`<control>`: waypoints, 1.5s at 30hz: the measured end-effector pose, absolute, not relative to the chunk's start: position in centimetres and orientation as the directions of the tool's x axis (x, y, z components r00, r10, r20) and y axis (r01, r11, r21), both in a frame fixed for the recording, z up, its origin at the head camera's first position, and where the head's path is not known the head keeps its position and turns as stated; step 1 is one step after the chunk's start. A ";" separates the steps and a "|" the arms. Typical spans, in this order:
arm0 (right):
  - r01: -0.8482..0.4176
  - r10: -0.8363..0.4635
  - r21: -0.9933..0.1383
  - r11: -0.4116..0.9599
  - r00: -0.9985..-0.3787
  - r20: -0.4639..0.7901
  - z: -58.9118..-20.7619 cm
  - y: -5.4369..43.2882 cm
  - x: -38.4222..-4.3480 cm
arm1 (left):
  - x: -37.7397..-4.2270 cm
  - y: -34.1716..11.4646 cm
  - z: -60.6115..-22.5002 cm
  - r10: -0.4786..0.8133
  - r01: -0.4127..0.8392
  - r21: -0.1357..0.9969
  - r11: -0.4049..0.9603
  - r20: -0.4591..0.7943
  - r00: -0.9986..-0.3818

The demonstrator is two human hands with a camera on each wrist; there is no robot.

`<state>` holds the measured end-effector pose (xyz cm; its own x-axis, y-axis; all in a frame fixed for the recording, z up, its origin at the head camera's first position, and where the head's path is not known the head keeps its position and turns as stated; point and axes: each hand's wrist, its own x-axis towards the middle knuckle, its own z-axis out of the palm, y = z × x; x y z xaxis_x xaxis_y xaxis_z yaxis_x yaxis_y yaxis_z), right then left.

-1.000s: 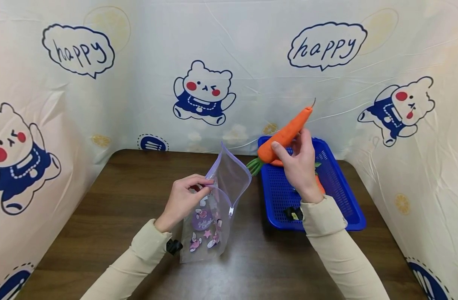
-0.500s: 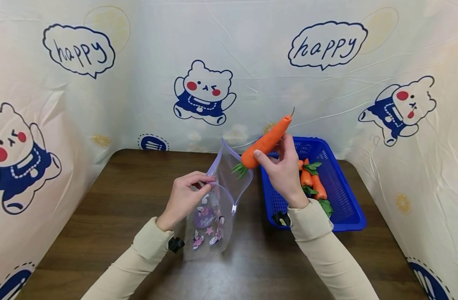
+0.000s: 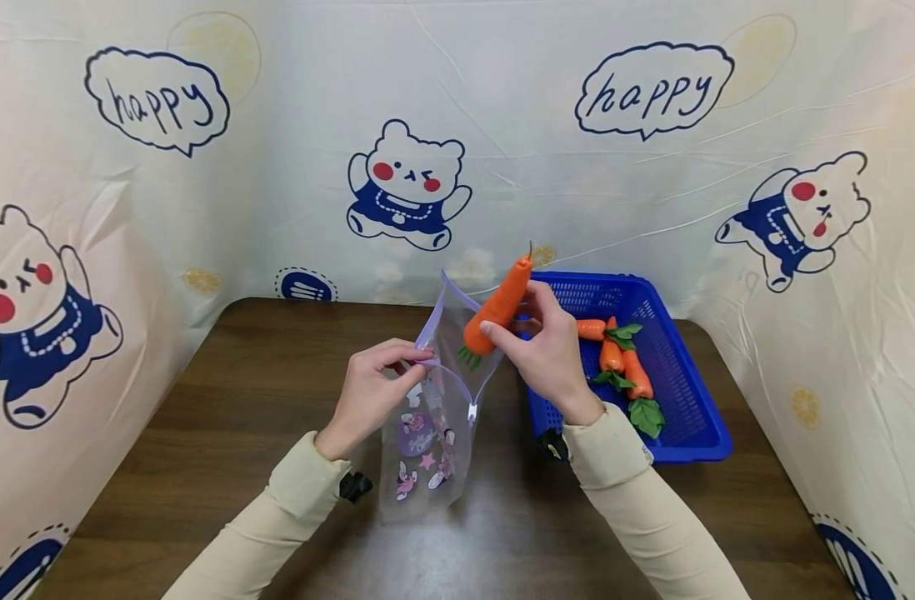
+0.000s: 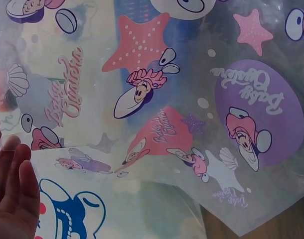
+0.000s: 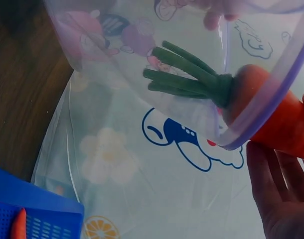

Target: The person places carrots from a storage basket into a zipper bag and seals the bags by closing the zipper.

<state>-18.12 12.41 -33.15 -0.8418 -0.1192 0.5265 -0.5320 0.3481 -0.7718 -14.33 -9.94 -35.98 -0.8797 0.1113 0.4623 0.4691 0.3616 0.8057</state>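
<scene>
A clear zip bag (image 3: 427, 467) with a purple zip edge and cartoon prints hangs from my left hand (image 3: 375, 392), which pinches the rim of its gaping mouth. My right hand (image 3: 543, 354) grips a large orange carrot (image 3: 498, 304), thin tip up and green stalks down. In the right wrist view, the carrot's stalks (image 5: 192, 74) and thick end lie inside the bag's mouth, behind the purple rim (image 5: 271, 109). The left wrist view is mostly filled by the printed bag wall (image 4: 192, 89), with the left fingers (image 4: 15, 179) at its left edge.
A blue perforated basket (image 3: 690, 400) stands on the right of the brown wooden table (image 3: 225, 400). Several smaller carrots (image 3: 637, 371) with green leaves lie in it. A printed cloth (image 3: 517, 108) encloses the table at the back and sides.
My right hand has carried the carrot left and down from over the basket into the bag's mouth, turning it more upright. The left hand and bag have shifted slightly right.
</scene>
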 end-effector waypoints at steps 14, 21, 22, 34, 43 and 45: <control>-0.478 -0.123 -0.731 0.487 -0.866 0.484 -33.4 13.0 -18.2 | -16.4 -9.9 -38.7 0.095 0.514 0.781 0.355 0.517 -0.851; -0.440 -0.110 -0.729 0.524 -0.884 0.455 -33.3 14.2 -18.8 | -16.4 -10.1 -38.5 0.082 0.548 0.771 0.325 0.554 -0.828; -0.434 -0.105 -0.726 0.533 -0.886 0.452 -33.2 14.4 -18.9 | -16.4 -10.1 -38.5 0.078 0.549 0.771 0.323 0.556 -0.827; -0.275 -0.283 -0.647 0.712 -0.954 0.095 -33.6 15.6 -19.2 | -16.4 -9.9 -38.3 0.060 0.572 0.762 0.304 0.584 -0.809; -0.247 -0.327 -0.634 0.733 -0.945 -0.010 -34.1 15.6 -19.7 | -16.1 -10.3 -37.7 0.045 0.560 0.778 0.284 0.573 -0.819; -0.273 -0.333 -0.645 0.714 -0.942 0.030 -33.9 15.4 -19.7 | -16.0 -10.4 -37.7 0.037 0.569 0.777 0.269 0.583 -0.812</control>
<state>-19.66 15.38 -33.87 -0.9424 -0.3331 0.0297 -0.2726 0.7139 -0.6450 -16.00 -10.42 -37.66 -0.8119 0.0368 0.5826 0.5695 0.2694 0.7766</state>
